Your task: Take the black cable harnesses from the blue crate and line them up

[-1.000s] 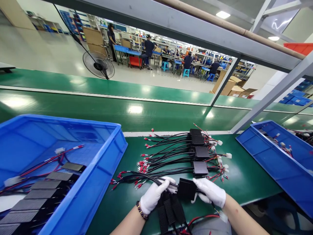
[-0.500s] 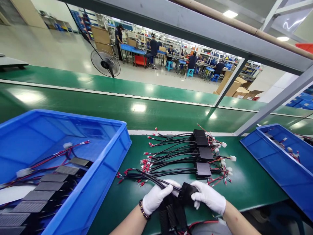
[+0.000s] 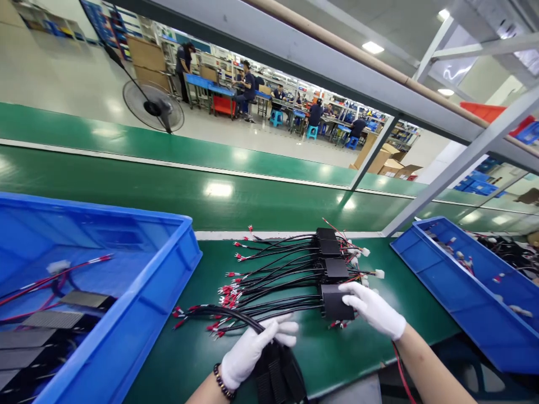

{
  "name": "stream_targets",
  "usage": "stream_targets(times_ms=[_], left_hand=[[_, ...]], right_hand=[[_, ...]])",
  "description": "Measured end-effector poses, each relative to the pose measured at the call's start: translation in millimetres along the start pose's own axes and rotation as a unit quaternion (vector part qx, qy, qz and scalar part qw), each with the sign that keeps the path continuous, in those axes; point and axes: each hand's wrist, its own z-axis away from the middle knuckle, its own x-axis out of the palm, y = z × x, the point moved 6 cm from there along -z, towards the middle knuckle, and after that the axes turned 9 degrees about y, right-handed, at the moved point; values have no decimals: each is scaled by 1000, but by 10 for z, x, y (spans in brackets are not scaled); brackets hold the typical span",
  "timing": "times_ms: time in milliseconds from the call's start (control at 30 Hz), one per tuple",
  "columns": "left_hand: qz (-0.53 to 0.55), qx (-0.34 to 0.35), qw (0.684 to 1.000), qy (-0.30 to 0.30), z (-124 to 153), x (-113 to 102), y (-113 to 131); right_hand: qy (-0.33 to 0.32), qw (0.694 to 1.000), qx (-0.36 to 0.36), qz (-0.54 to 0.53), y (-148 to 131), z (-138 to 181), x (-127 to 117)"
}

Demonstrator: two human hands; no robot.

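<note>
My left hand (image 3: 259,345), in a white glove, closes round a bundle of black cables (image 3: 219,311) with red fork terminals at the left end. Below it, black modules with ribbed faces (image 3: 275,381) hang at the table's front edge. The fingers of my right hand (image 3: 374,308), also gloved, grip the right edge of the nearest flat black module (image 3: 334,303). Behind that module lie others, a middle one (image 3: 336,268) and a far one (image 3: 327,241). Their black cables run left; thin red and black wires with white connectors (image 3: 379,274) run right.
To the left, a large blue bin (image 3: 164,269) holds several ribbed modules (image 3: 54,320) and wires. Another blue bin (image 3: 458,303) with wired parts stands at the right. A grey metal frame (image 3: 455,165) rises behind the green table (image 3: 227,359). People, a fan (image 3: 149,106) and cartons are farther off.
My right hand has left the black piece near my left hand and moved up to the nearest module of the row. My left hand stays on the cables. The view has swung right.
</note>
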Motion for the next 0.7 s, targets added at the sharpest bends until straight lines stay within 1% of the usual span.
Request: stream_targets(times_ms=[67,167,233,333,400,433,500,600,633,700], left_hand=[[45,-11,999,9,-15,-4,-33],[109,-25,993,22,-30,-18,-75],[109,-33,993,28,-33,-28,-90],[83,-34,995,35,-36,-42,-95],[94,-35,994,35,-42,-40,-105],[103,-38,993,34,-46,-36,-114],[118,-44,991,33,-54,-22,-131],[127,-45,991,25,-58,15,-121],[128,-42,991,21,-56,31,-105],[118,-39,992,17,-44,54,-73]], right_hand=[[3,1000,2,19,103,-143,27],[30,999,9,36,260,-321,61],[59,996,22,57,338,-382,47],[141,983,40,113,363,-338,-32],[206,967,28,150,294,-216,-49],[230,959,9,166,239,-142,-21],[258,942,-62,206,104,3,111],[278,899,-179,286,-50,157,367],[288,885,-199,307,-76,185,422],[315,870,-205,319,-113,226,462]])
